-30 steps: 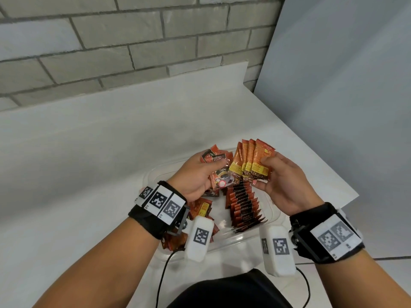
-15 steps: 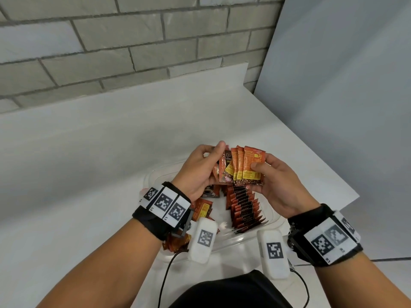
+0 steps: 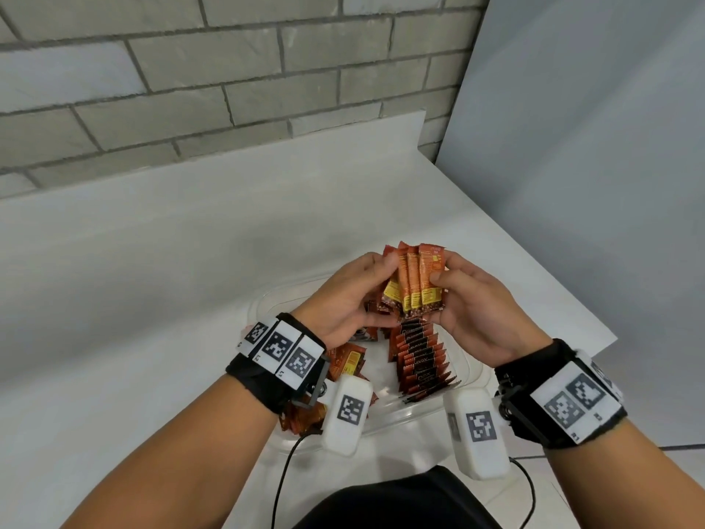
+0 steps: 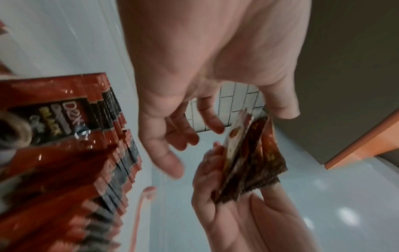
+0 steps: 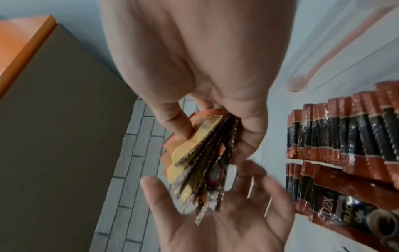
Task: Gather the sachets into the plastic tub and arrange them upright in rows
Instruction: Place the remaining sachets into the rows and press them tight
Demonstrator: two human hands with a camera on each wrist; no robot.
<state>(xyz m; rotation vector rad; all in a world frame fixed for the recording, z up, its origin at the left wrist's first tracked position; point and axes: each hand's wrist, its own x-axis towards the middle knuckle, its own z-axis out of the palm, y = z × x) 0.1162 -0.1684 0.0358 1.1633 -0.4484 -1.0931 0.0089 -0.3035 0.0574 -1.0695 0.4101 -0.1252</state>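
The white counter (image 3: 160,307) carries a clear plastic tub (image 3: 475,370) at its near edge, set close to the body so both hands can work over it. Inside the tub a long row of red-and-black sachets (image 3: 419,360) stands on edge, each leaning on the next, running toward the person. To the left of that row, loose sachets (image 3: 345,362) lie flat and jumbled, not yet stood up; part of that pile is hidden under the left wrist.

Above the far end of the row, the right hand (image 3: 473,311) grips a small fanned bunch of orange sachets (image 3: 416,280), thumb on the front and fingers curled behind. This probably squares them up so they can go in as one block. The left hand (image 3: 343,299) has its fingers relaxed and spread, touching the bunch's left edge, apparently to tap it even rather than hold it.
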